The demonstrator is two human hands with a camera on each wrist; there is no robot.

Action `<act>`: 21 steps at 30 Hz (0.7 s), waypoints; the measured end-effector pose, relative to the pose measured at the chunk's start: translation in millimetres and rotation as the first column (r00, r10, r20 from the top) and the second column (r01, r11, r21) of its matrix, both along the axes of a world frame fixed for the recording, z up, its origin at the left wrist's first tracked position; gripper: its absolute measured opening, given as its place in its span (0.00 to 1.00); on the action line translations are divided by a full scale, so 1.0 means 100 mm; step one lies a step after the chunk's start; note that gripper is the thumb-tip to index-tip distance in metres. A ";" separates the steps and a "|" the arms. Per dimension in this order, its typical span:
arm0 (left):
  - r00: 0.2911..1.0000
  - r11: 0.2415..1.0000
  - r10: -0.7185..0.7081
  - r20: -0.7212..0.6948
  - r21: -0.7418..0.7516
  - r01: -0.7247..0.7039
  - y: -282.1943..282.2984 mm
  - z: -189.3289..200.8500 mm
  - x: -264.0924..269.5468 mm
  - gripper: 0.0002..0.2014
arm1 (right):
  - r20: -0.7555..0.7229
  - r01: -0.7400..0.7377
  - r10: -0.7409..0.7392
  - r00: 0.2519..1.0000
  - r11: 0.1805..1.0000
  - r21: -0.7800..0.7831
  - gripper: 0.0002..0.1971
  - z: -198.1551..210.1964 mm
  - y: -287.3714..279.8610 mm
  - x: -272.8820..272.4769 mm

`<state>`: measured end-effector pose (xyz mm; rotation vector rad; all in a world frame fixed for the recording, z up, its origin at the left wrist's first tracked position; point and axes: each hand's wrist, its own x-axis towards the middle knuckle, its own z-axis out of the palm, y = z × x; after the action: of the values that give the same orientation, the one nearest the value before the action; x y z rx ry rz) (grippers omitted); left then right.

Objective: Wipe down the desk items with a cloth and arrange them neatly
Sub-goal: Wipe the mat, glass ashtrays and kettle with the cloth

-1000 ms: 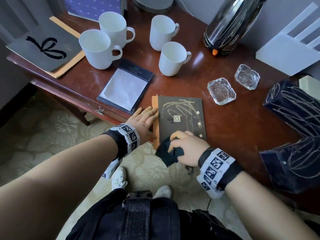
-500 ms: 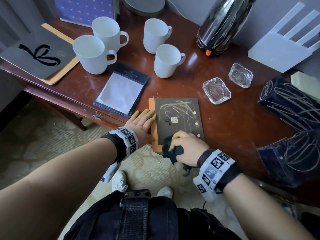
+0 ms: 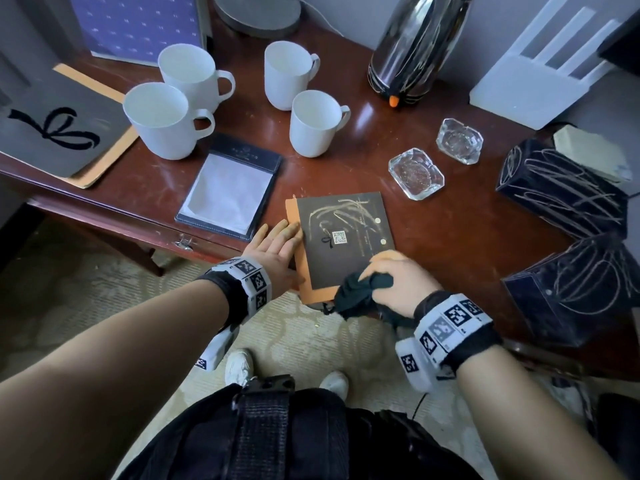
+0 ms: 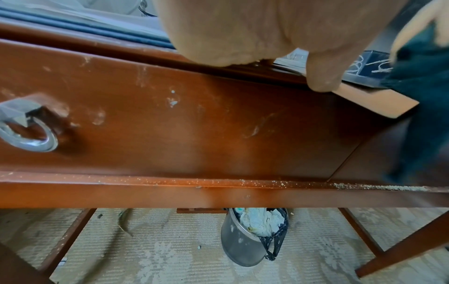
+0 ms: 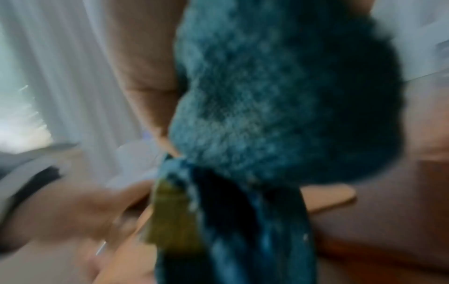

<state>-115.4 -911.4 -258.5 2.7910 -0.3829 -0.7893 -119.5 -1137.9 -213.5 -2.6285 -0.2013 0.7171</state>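
a: at the lower centre of the head view, on the near edge of the desk [image 3: 450,237], your right hand [image 3: 394,282] is bunched around the dark cloth [image 3: 360,296], pressing it on the near corner of the dark card [image 3: 346,237] with the orange border.

b: and your left hand [image 3: 277,251]?

a: fingers straight and flat against the card's left edge, gripping nothing. the card's near corner overhangs the desk.

b: what is the surface like?

a: glossy reddish-brown wood, smudged. four white mugs [image 3: 311,123] stand at the upper left of the frame, a notepad holder [image 3: 228,188] below them, two glass ashtrays [image 3: 415,173] at centre right, a chrome kettle [image 3: 415,46] at the top.

b: and the room?

a: pale patterned carpet [image 3: 86,299]. in the left wrist view, a ring pull [image 4: 29,132] is on the drawer front at the left, and a lined bin [image 4: 252,236] with white paper sits under the desk at the lower centre.
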 end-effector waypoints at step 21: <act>0.999 1.000 -0.015 0.032 -0.018 0.015 0.01 -0.02 0.02 0.39 | 0.269 0.331 -0.290 0.918 0.936 -0.121 0.16 -0.25 0.22 0.22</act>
<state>-113.2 -910.7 -260.6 2.7897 -0.4152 -0.7417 -97.8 -1115.7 -238.5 -2.8094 0.2162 0.3077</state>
